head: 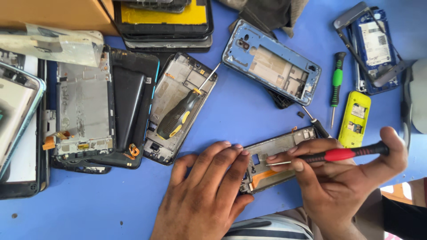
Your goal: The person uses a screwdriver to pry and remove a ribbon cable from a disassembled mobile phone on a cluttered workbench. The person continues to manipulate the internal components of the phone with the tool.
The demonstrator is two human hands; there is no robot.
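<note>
Your left hand [209, 191], fingers flat, hid the frame's [278, 158] 9 o'clock end; right hand [342, 178] gripped a screwdriver [340, 154]; phones lay at 12 o'clock.

a blue table top [240, 115] fills nearly the whole view under bright, even light (soft shadows only), with a tan cardboard box [58, 13] at its far left corner.

bright, even daylight over the blue table [249, 120], soft short shadows under the hands, mild glare on the plastic wrap [58, 44] top left, slight softness toward the frame edges.
</note>
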